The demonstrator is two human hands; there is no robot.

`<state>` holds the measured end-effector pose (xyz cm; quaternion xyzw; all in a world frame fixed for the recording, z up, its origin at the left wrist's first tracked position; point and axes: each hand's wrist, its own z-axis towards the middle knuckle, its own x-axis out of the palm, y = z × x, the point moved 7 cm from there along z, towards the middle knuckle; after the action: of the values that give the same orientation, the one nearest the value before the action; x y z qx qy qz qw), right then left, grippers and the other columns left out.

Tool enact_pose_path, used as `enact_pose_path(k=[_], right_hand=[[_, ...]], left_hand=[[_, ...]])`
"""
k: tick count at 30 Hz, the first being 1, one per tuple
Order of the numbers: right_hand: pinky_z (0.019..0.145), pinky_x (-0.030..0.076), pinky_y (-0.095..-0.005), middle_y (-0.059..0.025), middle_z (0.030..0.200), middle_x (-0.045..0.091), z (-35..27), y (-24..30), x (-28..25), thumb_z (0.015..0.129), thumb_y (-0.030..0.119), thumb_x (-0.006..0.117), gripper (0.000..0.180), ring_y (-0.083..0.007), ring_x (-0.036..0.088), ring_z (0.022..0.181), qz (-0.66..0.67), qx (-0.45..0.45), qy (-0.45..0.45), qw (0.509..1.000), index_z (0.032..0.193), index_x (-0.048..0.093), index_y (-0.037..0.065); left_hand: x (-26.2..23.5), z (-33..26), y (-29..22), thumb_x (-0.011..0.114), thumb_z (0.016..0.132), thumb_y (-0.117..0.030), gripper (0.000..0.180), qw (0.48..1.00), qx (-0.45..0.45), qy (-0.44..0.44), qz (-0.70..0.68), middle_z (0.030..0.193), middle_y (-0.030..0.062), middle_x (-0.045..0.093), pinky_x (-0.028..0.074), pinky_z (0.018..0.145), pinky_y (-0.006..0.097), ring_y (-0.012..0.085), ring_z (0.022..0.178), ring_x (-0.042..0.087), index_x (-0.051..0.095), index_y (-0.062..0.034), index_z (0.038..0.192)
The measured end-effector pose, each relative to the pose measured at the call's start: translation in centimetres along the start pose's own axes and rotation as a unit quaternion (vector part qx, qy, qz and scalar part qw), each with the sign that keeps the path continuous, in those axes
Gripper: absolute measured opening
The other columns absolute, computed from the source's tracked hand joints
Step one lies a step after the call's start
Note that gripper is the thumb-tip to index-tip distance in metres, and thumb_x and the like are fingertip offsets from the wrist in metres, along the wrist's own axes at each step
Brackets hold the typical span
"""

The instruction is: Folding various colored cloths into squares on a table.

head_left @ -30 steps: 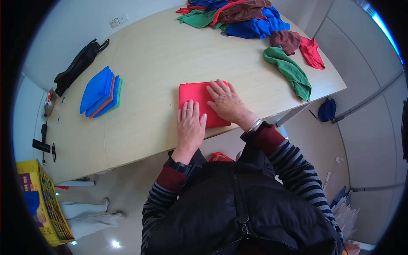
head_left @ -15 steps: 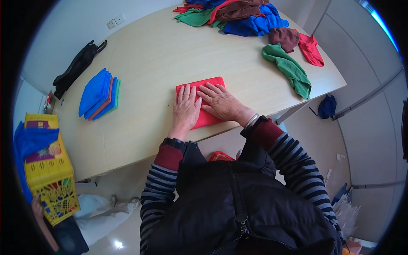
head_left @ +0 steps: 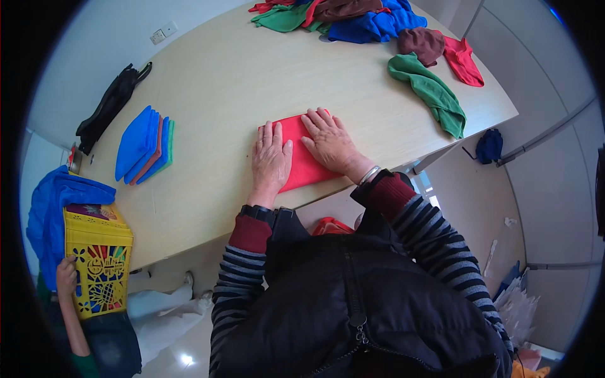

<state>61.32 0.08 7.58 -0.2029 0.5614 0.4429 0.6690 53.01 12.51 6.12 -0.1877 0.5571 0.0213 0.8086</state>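
Note:
A folded red cloth lies flat on the pale wooden table, close to its front edge. My left hand rests flat on its left side, fingers stretched out. On the right part of the same cloth lies my right hand, palm down with the fingers slightly spread. Neither hand grips anything. Left of my hands stands a small stack of folded cloths, blue, brown and green, lying askew.
A heap of crumpled cloths covers the far edge. A loose green cloth, a brown cloth and a red cloth lie at right. A black bag is far left. Another person's hand holds a yellow basket.
My hands have slid apart over the red cloth, the right one outward to the right. At left, the other person's yellow basket, with blue cloth over it, has shifted and turned.

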Motion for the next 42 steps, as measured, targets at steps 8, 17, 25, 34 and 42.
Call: enact_pose_path(k=[8, 17, 25, 34, 42], right_hand=[[0.121, 0.018, -0.0502, -0.0161, 0.159, 0.033, -0.7, -2.0, -1.3, 0.103, 0.039, 0.04, 0.06, -0.0353, 0.025, 0.149, -0.035, 0.057, 0.002, 0.998, 0.152, 0.036, 0.006], [0.12, 0.02, -0.0524, -0.0157, 0.156, 0.037, 0.4, 2.6, 0.5, 0.101, 0.04, 0.041, 0.059, -0.0361, 0.029, 0.147, -0.02, -0.05, -0.027, 0.998, 0.15, 0.04, 0.007], [0.119, 0.023, -0.0538, -0.016, 0.156, 0.037, 0.8, 1.0, 0.3, 0.1, 0.046, 0.042, 0.063, -0.0367, 0.028, 0.147, -0.021, 0.002, -0.013, 1.0, 0.15, 0.04, 0.008], [0.119, 0.024, -0.0534, -0.0154, 0.159, 0.032, -1.5, 0.0, -1.8, 0.101, 0.044, 0.045, 0.064, -0.036, 0.025, 0.149, -0.047, 0.093, -0.057, 0.993, 0.152, 0.035, 0.008], [0.119, 0.023, -0.0525, -0.0162, 0.16, 0.03, -3.0, 0.7, -0.5, 0.102, 0.039, 0.044, 0.061, -0.0374, 0.024, 0.149, 0.011, 0.076, -0.028, 0.997, 0.153, 0.034, 0.007]], left_hand=[[-1.1, -1.9, 2.0, 0.034, 0.106, -0.042, 0.061, 0.996, -0.085, 0.006, 0.007, 0.162, 0.0172, 0.026, 0.02, 0.121, 0.048, 0.034, 0.15, 0.023, 0.031, -0.0054, 0.154], [-0.9, -0.2, -1.3, 0.035, 0.104, -0.05, 0.066, 0.999, 0.025, -0.014, -0.02, 0.16, 0.0166, 0.031, 0.021, 0.12, 0.05, 0.0327, 0.149, 0.025, 0.036, -0.0044, 0.152], [-0.4, -0.1, -0.1, 0.032, 0.104, -0.055, 0.07, 0.999, -0.016, 0.038, -0.007, 0.163, 0.0136, 0.026, 0.019, 0.121, 0.049, 0.0311, 0.151, 0.022, 0.032, -0.0067, 0.154], [-3.0, -2.7, -1.0, 0.039, 0.103, -0.049, 0.067, 0.996, -0.025, -0.065, 0.055, 0.161, 0.0155, 0.029, 0.02, 0.121, 0.049, 0.0316, 0.149, 0.025, 0.034, -0.0053, 0.153], [-1.0, -4.3, -1.9, 0.039, 0.105, -0.04, 0.06, 1.0, 0.003, -0.022, 0.01, 0.161, 0.0159, 0.029, 0.022, 0.12, 0.05, 0.0316, 0.148, 0.027, 0.032, -0.0044, 0.153]])
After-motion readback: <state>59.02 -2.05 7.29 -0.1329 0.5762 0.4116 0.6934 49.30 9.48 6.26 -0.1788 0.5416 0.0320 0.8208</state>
